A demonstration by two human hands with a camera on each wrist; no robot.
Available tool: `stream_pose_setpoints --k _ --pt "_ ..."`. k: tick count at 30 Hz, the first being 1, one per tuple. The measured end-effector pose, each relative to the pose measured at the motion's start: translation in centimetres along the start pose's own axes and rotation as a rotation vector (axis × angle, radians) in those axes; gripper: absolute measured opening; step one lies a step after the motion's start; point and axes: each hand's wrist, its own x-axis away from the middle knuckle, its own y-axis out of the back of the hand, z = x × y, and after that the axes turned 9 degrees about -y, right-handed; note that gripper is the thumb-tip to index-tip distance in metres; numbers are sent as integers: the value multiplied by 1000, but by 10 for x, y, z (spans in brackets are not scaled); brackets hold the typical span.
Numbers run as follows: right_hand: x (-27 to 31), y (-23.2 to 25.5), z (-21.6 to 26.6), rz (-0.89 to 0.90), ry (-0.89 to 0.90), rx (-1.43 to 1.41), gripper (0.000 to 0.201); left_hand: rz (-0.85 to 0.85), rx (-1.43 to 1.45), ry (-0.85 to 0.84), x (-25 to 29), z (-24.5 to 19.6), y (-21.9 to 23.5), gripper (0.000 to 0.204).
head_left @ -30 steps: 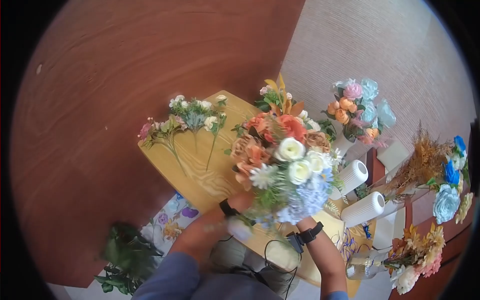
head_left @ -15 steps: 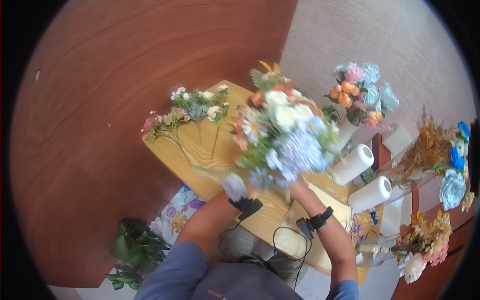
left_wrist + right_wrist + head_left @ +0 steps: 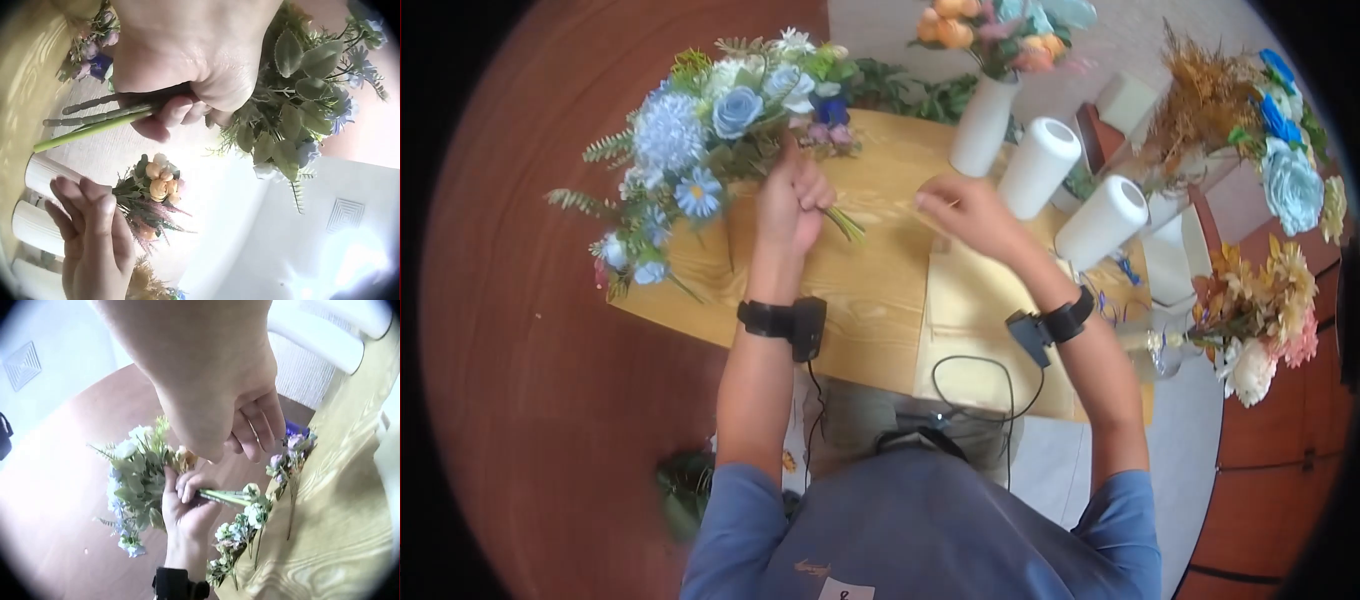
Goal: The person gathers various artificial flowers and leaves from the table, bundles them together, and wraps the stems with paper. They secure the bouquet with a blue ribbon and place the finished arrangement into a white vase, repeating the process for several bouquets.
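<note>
My left hand [image 3: 795,205] grips a bouquet [image 3: 670,135] of artificial flowers by its gathered stems, over the left of the table. Pale blue and white blooms with green leaves spread to the left of the fist. The green and grey stem ends [image 3: 94,128] stick out on the other side, pointing toward the right hand. My right hand [image 3: 970,210] hangs in the air to the right of those stem ends, its fingers loosely bent with nothing between them. In the left wrist view a gap separates the right hand [image 3: 97,237] from the stems.
On the wooden table [image 3: 880,300], two white vases [image 3: 1040,170] stand at the right beside a third vase [image 3: 985,125] with orange and blue flowers. Loose flower sprigs [image 3: 253,515] lie at the left. A glass vase [image 3: 1165,350] with autumn-coloured flowers is at the right edge.
The bouquet, earlier in front of me between both hands, has swung left and tipped over, blooms leftward. My right hand has come away from it. The head view has shifted.
</note>
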Motion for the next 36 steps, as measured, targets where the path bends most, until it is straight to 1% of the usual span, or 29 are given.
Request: stream_pose_setpoints --k 1,3,4,6,7,9,10,11,13,14,15,17,18,19,21,23,25,26,28,29,31,32,34,35,36 --pt "4 11 -5 1 -21 -5 31 -6 1 21 -3 3 2 43" --pt "16 29 -15 -30 -120 51 30 14 -47 80 -3 12 5 42" --pt "19 35 -20 -35 -134 50 30 -29 -55 97 -1 19 2 39" --pt "25 46 -28 -119 -153 7 30 -34 -67 126 3 32 0 38" --pt "29 53 -30 -125 -161 7 30 -39 -81 144 5 37 -2 37" --pt "40 66 -36 -165 -237 4 30 -25 -80 175 6 43 -8 37" --pt "45 73 -44 -212 -224 22 29 -16 -80 198 6 46 -12 36" --pt "54 81 -50 -224 -238 26 29 -6 -75 213 4 51 -11 36" --pt "70 100 -53 -238 -313 113 28 82 52 245 -2 62 -7 38" --pt "80 107 -53 -236 -383 222 25 93 60 259 -3 69 -5 38" --pt "89 112 -60 -248 -397 229 25 98 77 270 -3 76 -4 38" --pt "105 118 -82 -151 -476 500 25 113 104 290 -2 90 -2 39" --pt "113 116 -86 -140 -546 548 22 92 84 299 0 97 -1 33" --pt "119 116 -92 -146 -557 554 22 70 64 306 1 103 0 26" --pt "131 114 -110 -5 -657 560 20 73 71 330 2 113 5 26" --pt "141 106 -128 17 -656 544 17 65 78 347 3 118 6 26" --pt "149 99 -131 -51 -593 500 16 27 23 351 5 120 2 39" --pt "148 97 -134 -48 -596 504 16 24 28 353 5 123 5 39" --pt "144 94 -133 86 -685 560 16 21 48 368 6 129 12 37" --pt "142 96 -133 91 -688 564 16 16 53 371 6 131 17 37" --pt "134 106 -121 80 -682 442 18 18 61 405 8 133 23 36" --pt "129 112 -110 92 -686 451 18 8 72 407 8 133 27 36" --pt "117 126 -81 -31 -638 192 21 8 83 406 5 129 28 41" --pt "115 126 -82 -30 -639 197 21 7 88 405 4 128 29 41" --pt "115 124 -85 16 -512 333 22 14 83 402 4 128 30 43"
